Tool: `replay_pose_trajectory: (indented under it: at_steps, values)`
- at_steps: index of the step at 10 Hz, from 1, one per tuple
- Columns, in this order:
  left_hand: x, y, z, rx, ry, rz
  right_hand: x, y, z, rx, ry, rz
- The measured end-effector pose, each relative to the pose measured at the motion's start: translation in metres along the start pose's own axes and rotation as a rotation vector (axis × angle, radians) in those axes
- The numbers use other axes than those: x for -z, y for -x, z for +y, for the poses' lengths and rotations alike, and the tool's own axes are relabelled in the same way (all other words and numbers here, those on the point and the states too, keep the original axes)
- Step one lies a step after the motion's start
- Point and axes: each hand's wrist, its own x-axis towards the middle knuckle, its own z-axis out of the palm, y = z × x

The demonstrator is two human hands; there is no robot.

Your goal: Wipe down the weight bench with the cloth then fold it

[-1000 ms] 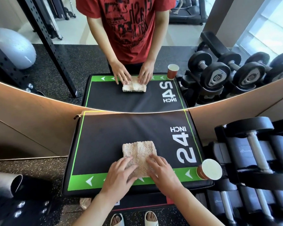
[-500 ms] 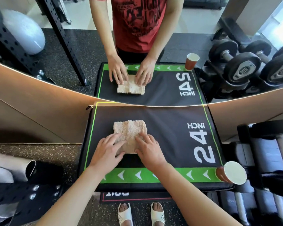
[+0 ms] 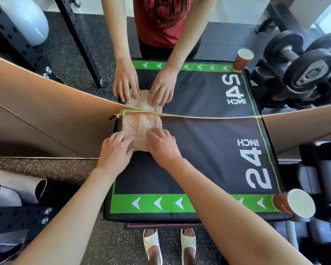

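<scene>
pressing fluffy folded cloth point(image 3: 140, 129) flat, left hand point(image 3: 116, 152), right hand point(image 3: 161, 145).

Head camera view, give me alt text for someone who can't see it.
Both hands, left hand and right hand, press flat on a folded beige cloth at the far left corner of a black padded bench top against a mirror. A paper cup sits at its near right corner.
</scene>
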Motion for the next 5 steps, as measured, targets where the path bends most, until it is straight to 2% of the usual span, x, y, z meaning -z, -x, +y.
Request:
replay_pose_trajectory:
  at_steps: [3, 5]
  values:
    - [-0.01, 0.024, 0.027, 0.12, 0.126, 0.043, 0.004, 0.022, 0.015, 0.008, -0.034, 0.033]
    - [0.004, 0.051, 0.048, 0.158, 0.102, 0.132, 0.021, 0.043, 0.022, 0.063, -0.015, 0.043]
